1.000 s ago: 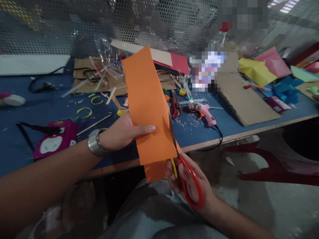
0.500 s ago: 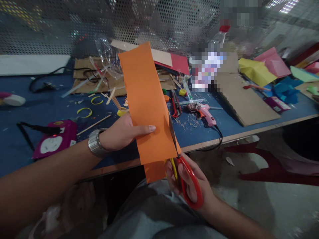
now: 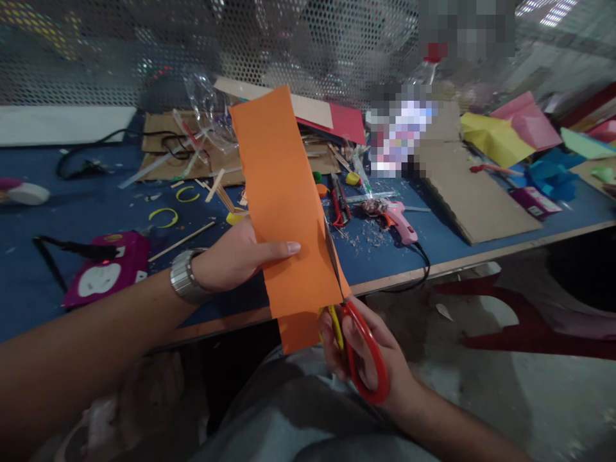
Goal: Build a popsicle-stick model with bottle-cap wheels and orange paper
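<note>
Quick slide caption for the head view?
Left hand holds orange paper while right hand cuts it with red-handled scissors.

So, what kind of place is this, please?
Probably a craft workshop: a blue worktable strewn with coloured paper, cardboard and a pink glue gun.

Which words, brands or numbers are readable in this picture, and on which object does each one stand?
No text can be read.
Bottle label: pixelated, unreadable.
Small purple box: print too small and blurred.
Magenta power strip: no legible marking.
Orange paper in the left hand and red-handled scissors in the right hand: no print.
</note>
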{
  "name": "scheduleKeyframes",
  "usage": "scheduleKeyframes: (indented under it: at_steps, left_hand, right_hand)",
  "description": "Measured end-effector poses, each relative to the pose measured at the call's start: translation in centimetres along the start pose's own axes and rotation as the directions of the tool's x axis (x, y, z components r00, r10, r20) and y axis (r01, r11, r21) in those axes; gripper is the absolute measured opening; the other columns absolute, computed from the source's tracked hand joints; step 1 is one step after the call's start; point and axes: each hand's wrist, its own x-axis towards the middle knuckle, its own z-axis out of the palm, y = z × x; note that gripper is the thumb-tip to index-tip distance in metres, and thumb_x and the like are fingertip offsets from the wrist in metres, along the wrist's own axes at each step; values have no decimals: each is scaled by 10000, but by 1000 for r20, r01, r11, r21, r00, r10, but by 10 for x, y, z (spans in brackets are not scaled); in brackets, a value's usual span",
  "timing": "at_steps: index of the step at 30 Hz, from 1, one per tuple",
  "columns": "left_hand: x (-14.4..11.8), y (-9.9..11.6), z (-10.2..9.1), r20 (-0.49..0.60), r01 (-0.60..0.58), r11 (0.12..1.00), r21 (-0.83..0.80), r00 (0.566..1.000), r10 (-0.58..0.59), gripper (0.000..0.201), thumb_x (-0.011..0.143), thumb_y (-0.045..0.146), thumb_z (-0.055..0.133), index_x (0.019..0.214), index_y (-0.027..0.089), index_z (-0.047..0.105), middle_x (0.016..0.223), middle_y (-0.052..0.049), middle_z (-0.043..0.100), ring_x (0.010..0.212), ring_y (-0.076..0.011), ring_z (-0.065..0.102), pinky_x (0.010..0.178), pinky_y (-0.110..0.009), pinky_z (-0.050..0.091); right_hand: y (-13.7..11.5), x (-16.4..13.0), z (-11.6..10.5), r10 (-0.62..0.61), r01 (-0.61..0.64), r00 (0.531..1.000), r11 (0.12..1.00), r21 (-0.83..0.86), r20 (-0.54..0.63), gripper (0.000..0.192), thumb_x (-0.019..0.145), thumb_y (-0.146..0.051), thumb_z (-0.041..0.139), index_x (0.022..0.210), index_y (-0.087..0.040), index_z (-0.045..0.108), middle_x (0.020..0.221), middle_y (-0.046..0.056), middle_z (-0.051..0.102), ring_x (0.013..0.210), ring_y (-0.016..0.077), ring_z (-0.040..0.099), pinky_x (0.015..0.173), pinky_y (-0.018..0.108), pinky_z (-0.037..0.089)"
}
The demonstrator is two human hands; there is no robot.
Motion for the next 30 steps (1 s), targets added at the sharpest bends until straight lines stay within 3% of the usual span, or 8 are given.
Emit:
scheduleKeyframes:
  at_steps: [13, 21, 30]
  left_hand:
    - [0, -1, -1, 1, -6, 1000, -29, 1000, 6, 458, 847, 289, 906, 1251, 167, 729, 1311, -115, 809, 1087, -252, 764, 928, -368, 634]
    - [0, -1, 1, -10, 6, 999, -36, 1000, -6, 524, 826, 307, 914, 1285, 155, 713, 1346, -145, 792, 1133, -296, 765, 969, -422, 630]
    - [1, -2, 0, -9, 6, 999, -51, 1000, -7, 477, 819, 295, 916, 1238, 155, 736, 1315, -132, 806, 1127, -301, 762, 966, -437, 624]
  right_hand:
    - [0, -1, -2, 16, -16, 1000, 999, -42, 8, 391, 969, -584, 765, 904, -211, 672, 686, -27, 608, 409, 74, 458, 419, 239, 317]
    - [-1, 0, -2, 24, -23, 1000, 1000, -19, 15, 393, 968, -563, 777, 879, -201, 652, 719, -28, 617, 406, 53, 481, 406, 206, 318]
    - [1, -2, 0, 45, -48, 998, 996, 71, 44, 379, 955, -515, 810, 845, -198, 633, 660, -42, 597, 418, 76, 566, 392, 166, 426]
